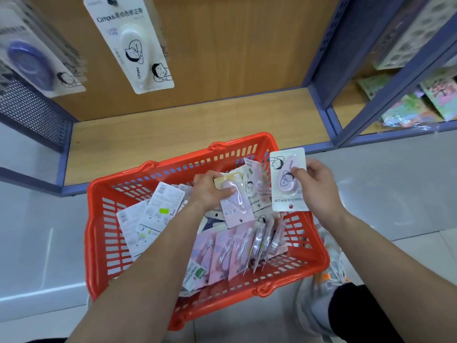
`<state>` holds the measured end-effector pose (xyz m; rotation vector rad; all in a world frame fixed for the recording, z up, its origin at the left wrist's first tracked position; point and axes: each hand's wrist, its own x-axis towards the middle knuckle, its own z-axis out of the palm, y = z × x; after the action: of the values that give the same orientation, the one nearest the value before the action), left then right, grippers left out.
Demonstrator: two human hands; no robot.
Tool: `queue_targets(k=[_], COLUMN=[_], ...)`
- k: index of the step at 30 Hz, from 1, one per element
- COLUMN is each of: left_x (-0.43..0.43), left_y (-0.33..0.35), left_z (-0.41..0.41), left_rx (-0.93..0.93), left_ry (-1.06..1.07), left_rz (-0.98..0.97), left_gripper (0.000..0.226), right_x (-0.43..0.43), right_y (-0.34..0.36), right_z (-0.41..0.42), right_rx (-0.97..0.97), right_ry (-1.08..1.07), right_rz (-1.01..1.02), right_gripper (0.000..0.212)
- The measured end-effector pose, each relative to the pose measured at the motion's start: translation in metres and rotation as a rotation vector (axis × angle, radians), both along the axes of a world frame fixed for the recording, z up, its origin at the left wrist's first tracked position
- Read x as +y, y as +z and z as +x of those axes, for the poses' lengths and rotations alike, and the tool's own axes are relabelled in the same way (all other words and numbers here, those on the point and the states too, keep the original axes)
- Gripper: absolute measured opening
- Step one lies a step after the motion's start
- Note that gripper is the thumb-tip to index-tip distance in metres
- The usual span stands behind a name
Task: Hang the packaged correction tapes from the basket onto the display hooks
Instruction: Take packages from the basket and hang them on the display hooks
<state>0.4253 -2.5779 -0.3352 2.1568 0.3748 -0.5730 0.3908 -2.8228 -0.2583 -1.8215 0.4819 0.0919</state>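
Observation:
A red plastic basket (99, 219) stands on the floor, holding several packaged correction tapes (230, 251), pink ones in a row and white-backed ones at the left. My left hand (210, 189) grips a pink correction tape pack (236, 209) just above the pile. My right hand (314, 184) holds a white card pack with a lilac correction tape (286, 184) above the basket's right rim. A white correction tape pack (133, 43) and a purple one (32, 60) hang from display hooks at the upper left.
The wooden back panel (235, 45) and the low wooden shelf (173, 134) lie behind the basket. A blue shelf frame (329, 78) at the right holds colourful packs. My shoe (319, 305) stands at the basket's near right corner on the pale floor.

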Motion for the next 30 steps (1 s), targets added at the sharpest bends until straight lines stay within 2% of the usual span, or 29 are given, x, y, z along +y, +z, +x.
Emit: queue_targets(k=[5, 9, 11, 14, 18, 21, 24, 26, 30], left_x=[0.000, -0.005, -0.009, -0.011, 0.003, 0.016, 0.028, 0.034, 0.050], left_y=[0.001, 0.004, 0.006, 0.024, 0.066, 0.107, 0.160, 0.190, 0.251], left_z=[0.001, -0.007, -0.011, -0.011, -0.006, -0.008, -0.023, -0.033, -0.065], left_rx=[0.075, 0.020, 0.003, 0.016, -0.065, -0.080, -0.095, -0.096, -0.170], left_ry=[-0.030, 0.008, -0.005, -0.058, 0.054, 0.221, 0.332, 0.346, 0.357], left_rz=[0.021, -0.096, -0.142, -0.131, -0.171, -0.327, -0.469, -0.530, -0.505], left_gripper=[0.059, 0.051, 0.062, 0.090, 0.070, 0.058, 0.057, 0.057, 0.047], right_x=[0.003, 0.006, 0.005, 0.005, 0.015, 0.033, 0.051, 0.058, 0.069], right_y=[-0.008, -0.009, -0.007, 0.004, 0.026, 0.049, 0.081, 0.095, 0.135], right_z=[0.005, 0.006, 0.004, 0.001, -0.005, -0.007, -0.012, -0.012, -0.016], right_rx=[0.013, 0.032, 0.039, 0.039, 0.027, -0.010, -0.064, -0.068, -0.106], right_ry=[0.017, 0.034, 0.054, 0.085, 0.166, 0.239, 0.328, 0.362, 0.446], right_rz=[-0.022, -0.011, -0.006, 0.017, 0.126, 0.208, 0.232, 0.243, 0.227], right_gripper=[0.010, 0.013, 0.015, 0.020, 0.021, 0.022, 0.019, 0.019, 0.014])
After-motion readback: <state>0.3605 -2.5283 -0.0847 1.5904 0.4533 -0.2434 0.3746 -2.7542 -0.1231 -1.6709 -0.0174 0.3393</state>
